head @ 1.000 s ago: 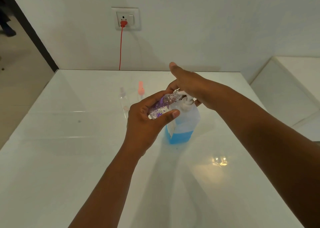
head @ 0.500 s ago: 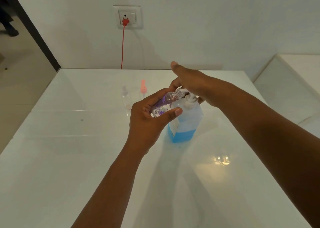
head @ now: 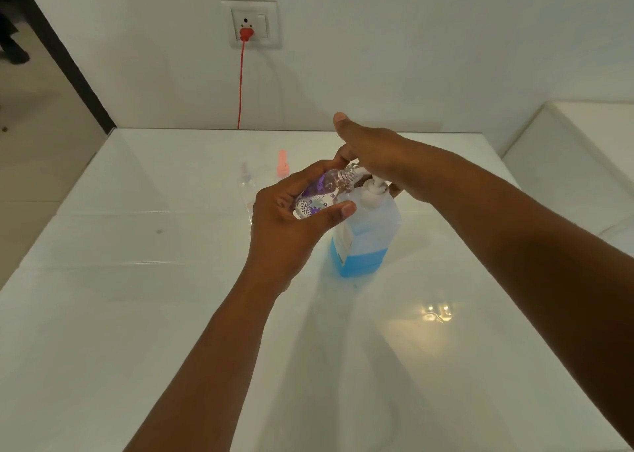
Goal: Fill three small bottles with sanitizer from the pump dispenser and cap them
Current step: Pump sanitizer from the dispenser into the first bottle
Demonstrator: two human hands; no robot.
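My left hand (head: 291, 225) is shut on a small clear bottle with purple flowers (head: 319, 196), tilted so its open threaded neck meets the white pump spout. The pump dispenser (head: 370, 232) stands upright on the table, with blue sanitizer low in it. Resting flat on top of the pump head is my right hand (head: 374, 153), fingers stretched out. Behind my left hand stand a clear small bottle (head: 246, 187) and a pink-capped small bottle (head: 282, 165).
The glossy white table (head: 137, 314) ends at the wall behind. A red cord (head: 241, 84) runs down from a wall socket (head: 250, 24). A white ledge (head: 566, 163) lies at the right, and open floor at the left.
The hands, the held bottle and the dispenser keep the same pose across the frames. Only the camera view shifts slightly.
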